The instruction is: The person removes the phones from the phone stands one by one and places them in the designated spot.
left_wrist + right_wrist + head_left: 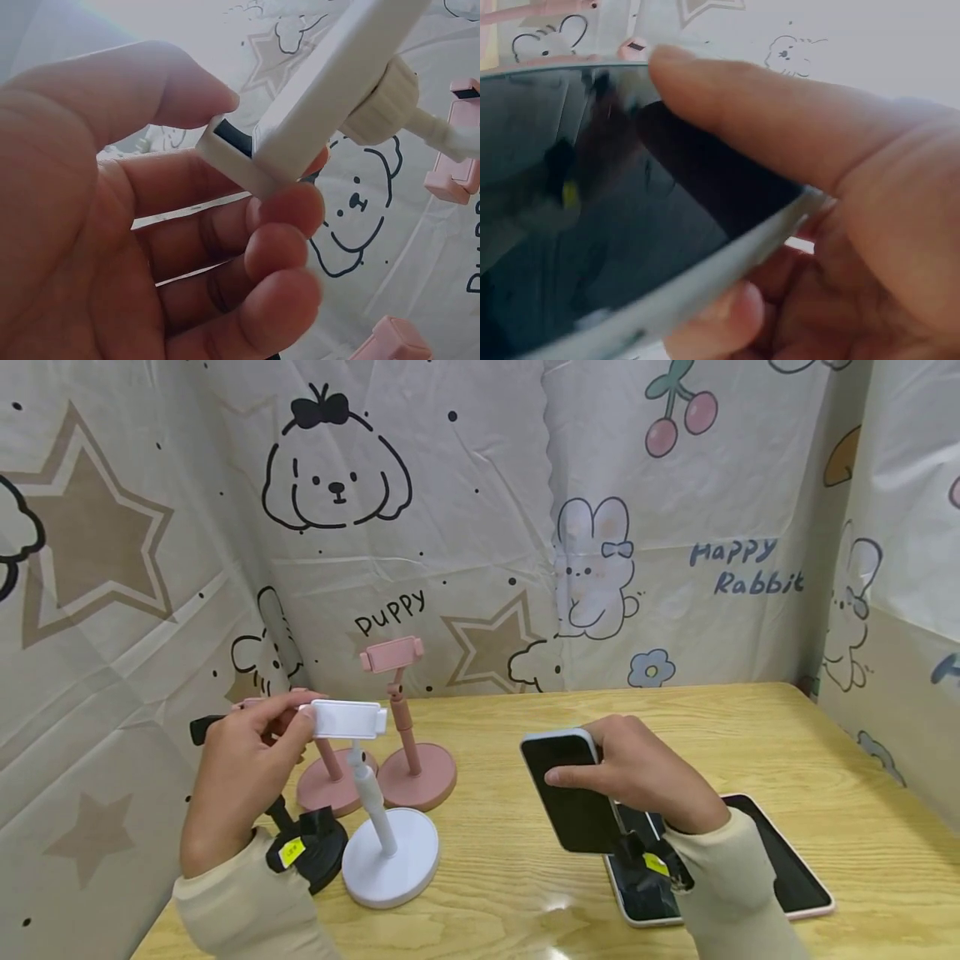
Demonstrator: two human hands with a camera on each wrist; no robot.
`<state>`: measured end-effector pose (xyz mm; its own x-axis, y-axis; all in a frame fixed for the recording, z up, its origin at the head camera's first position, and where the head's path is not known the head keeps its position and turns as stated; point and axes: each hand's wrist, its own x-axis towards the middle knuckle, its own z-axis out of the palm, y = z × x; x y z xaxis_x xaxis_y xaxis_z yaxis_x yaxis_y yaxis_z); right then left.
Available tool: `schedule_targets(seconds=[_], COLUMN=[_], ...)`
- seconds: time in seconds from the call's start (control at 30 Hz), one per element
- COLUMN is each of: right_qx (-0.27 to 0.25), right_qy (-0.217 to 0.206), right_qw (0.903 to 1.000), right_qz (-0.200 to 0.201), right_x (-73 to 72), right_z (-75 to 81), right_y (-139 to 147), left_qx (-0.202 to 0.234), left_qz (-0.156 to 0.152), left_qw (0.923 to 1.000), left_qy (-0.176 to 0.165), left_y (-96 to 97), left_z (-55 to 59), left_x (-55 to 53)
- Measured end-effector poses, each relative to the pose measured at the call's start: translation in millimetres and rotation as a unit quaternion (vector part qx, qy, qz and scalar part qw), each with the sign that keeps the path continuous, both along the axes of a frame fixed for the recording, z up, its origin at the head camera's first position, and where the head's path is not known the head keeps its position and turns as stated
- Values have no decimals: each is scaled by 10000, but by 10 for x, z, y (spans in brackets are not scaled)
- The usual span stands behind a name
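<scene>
A white phone stand (371, 793) with a round base stands on the table, left of centre. My left hand (251, 760) pinches the left end of its clamp (348, 719) between thumb and fingers. In the left wrist view that clamp jaw, with a dark pad inside, sits between thumb and fingertips. My right hand (645, 768) holds a smartphone (570, 797) above the table, thumb across its black screen and fingers behind. In the right wrist view the phone's pale edge (705, 281) shows, with a fingertip beneath it.
Two pink phone stands (420, 772) stand behind the white one, one partly hidden by my left hand. Tablets (795, 868) with dark screens lie under my right wrist. Patterned cloth (480, 527) encloses the wooden table (510, 877) at the back and sides.
</scene>
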<state>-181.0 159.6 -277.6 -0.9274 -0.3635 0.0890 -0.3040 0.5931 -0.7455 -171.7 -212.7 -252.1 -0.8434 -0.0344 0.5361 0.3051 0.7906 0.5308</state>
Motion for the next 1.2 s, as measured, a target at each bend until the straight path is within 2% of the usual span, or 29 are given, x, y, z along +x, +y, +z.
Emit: schedule_targets(seconds=[0.2, 0.37, 0.57, 0.67, 0.77, 0.87, 0.97, 1.07, 1.2], right_qx=[685, 776, 852, 1051, 1286, 1379, 1335, 1320, 1463], right_qy=[585, 643, 205, -73, -112, -87, -108, -180, -176], right_qw=[9959, 9925, 9822, 9754, 9681, 9646, 9660, 9715, 9790], right_qz=[-29, 688, 1661, 1937, 2146, 2244, 2211, 1959, 1408], right_x=[-107, -182, -257, -294, -339, -373, -403, -428, -449], right_z=[-118, -203, -284, -332, -390, -434, -463, -491, -535], right_y=[-18, -3, 29, 37, 48, 67, 84, 90, 69], left_qx=[-104, -163, -227, -228, -202, -196, -209, -200, -128], left_qz=[51, 90, 166, 202, 215, 248, 262, 222, 135], left_qw=[9999, 9998, 9994, 9994, 9995, 9994, 9993, 9993, 9995], left_qy=[35, 109, 196, 170, 142, 118, 150, 216, 244], left_y=[21, 35, 52, 61, 69, 80, 92, 101, 106], left_z=[3, 8, 17, 22, 25, 24, 26, 29, 26], left_x=[-1, -1, -6, -3, 3, 7, 7, 2, -9])
